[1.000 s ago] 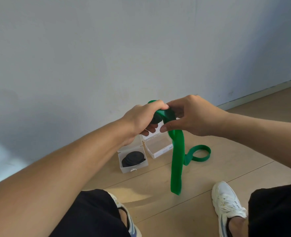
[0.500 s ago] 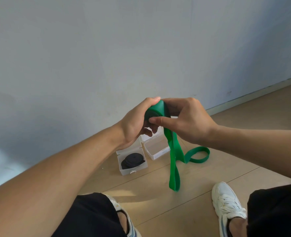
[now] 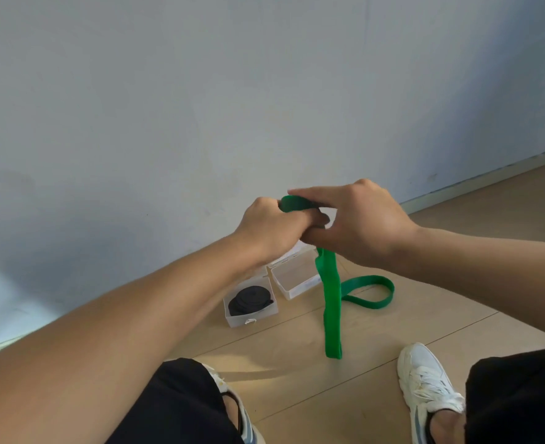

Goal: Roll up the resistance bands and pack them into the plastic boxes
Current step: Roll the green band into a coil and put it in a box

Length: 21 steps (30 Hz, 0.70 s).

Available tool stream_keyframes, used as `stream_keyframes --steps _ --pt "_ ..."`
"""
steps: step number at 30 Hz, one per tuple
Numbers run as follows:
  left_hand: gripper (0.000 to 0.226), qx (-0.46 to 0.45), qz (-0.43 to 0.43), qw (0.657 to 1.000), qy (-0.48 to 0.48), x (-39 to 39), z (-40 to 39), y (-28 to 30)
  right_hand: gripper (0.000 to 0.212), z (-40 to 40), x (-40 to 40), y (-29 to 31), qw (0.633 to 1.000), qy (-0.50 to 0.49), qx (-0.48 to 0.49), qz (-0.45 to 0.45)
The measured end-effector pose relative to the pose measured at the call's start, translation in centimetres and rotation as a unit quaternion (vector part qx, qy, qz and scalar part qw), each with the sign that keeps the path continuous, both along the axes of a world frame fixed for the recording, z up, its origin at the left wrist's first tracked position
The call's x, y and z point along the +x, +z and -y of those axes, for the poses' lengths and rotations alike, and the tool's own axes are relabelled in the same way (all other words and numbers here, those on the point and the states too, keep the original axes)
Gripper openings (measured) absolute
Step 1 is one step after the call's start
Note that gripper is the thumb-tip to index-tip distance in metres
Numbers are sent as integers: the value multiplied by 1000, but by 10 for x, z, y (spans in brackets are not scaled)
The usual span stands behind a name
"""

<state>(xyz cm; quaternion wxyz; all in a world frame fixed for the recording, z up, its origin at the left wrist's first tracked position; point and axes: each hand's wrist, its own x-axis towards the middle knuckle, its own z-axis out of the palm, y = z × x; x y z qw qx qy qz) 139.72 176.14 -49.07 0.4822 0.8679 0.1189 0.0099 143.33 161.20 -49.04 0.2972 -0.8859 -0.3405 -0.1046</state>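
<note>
Head cam, looking down at a person's two bare arms held out over a wood floor (image 3: 297, 363), w/ a pale blue-grey wall (image 3: 200, 107) behind.

Both hands meet in mid-air at centre frame. Left hand (image 3: 274, 227) is curled round the rolled-up end of a green resistance band (image 3: 332, 302), fingers wrapped under it. Right hand (image 3: 357, 221) is clamped on the same roll from the other side, index finger lying flat across the top of the green coil, thumb underneath. The hands touch each other.

From under the right hand the unrolled part of the band hangs straight down as a flat strip; its lower end reaches the floor, and a loop of it lies on the floor to the right.

Below the hands, two small clear plastic boxes sit side by side on the floor. Left box (image 3: 232, 318) holds a rolled black band (image 3: 248, 302). Right box (image 3: 284, 290) is open; nothing visible inside, tho partly hidden by the hands.

Bottom edge: black shorts (image 3: 175, 408) on both knees, white sneaker (image 3: 425, 386) at right.
</note>
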Motion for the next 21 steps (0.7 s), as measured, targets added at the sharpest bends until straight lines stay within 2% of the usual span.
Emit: stream_keyframes --steps 2,4,6,10,15,17,19,21 --pt "28 -55 -22 998 -12 0 -3 3 65 1 4 4 994 35 25 -100" --pt "32 -116 -28 993 -5 2 -7 5 72 5 13 -1 987 51 -13 -149" --pt "31 -167 -33 985 -2 4 -8 6 67 8 19 -12 972 41 -51 -226" --pt "30 -217 -51 975 -2 3 -1 7 44 6 26 -38 948 20 -81 -306" --pt "30 -309 -26 951 10 4 2 16 45 9 32 -72 904 -19 -77 -421" --pt "31 -335 -14 942 22 5 1 18 31 8 34 -79 894 -45 -56 -443" --pt "30 -344 -3 938 37 6 0 17 19 8 36 -76 907 -63 -51 -413" --pt "28 -342 10 938 50 6 -1 17 16 9 39 -68 920 -77 -58 -380"
